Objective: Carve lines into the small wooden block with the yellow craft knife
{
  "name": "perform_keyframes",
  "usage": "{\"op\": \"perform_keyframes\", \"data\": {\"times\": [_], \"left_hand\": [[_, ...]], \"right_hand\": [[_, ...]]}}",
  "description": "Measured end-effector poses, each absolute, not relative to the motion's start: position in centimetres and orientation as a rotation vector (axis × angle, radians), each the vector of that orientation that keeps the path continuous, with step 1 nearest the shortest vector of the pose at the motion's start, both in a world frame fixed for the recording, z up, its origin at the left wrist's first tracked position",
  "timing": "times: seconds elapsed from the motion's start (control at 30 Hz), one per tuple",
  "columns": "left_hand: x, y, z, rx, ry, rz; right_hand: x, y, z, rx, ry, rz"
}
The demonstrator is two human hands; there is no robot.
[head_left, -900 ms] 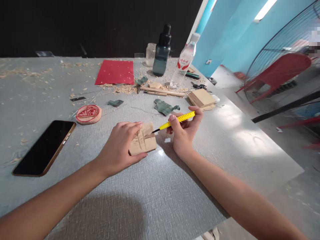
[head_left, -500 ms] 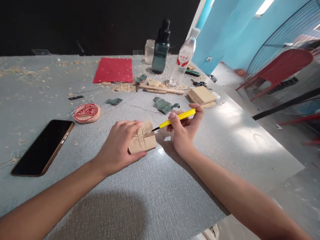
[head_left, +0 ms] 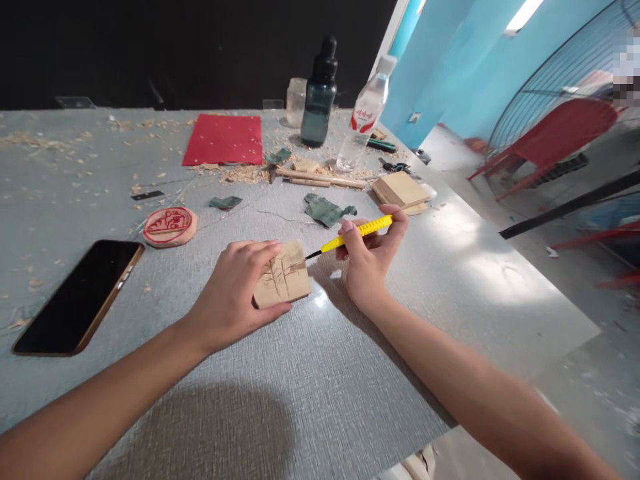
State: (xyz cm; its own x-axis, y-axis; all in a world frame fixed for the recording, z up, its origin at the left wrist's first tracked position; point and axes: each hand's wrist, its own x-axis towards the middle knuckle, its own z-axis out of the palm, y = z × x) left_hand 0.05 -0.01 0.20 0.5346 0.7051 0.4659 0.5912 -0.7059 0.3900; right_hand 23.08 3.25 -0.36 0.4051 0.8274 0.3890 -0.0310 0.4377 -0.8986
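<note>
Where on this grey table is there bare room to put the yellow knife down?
Bare patches: the grey table near edge between both forearms, and right of the right hand toward the table's right edge. Left holds the black phone and red-carved wooden disc. The far side is crowded: bottles, shavings, stacked wood squares.

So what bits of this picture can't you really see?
Head view, the only one:
- Left part of the pale carved wooden block: under the left hand.
- Yellow craft knife blade tip: too small to tell if it touches the wood; right hand covers part of the handle.
- Clear plastic bottle label: too small to read.
</note>
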Motion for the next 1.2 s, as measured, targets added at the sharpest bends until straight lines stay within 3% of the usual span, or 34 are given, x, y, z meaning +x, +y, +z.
{"op": "perform_keyframes", "data": {"times": [1.2], "left_hand": [[0.11, -0.05, 0.34, 2.599, 1.153, 0.909]], "right_hand": [[22.79, 2.92, -0.36, -0.961, -1.018, 0.714]]}}
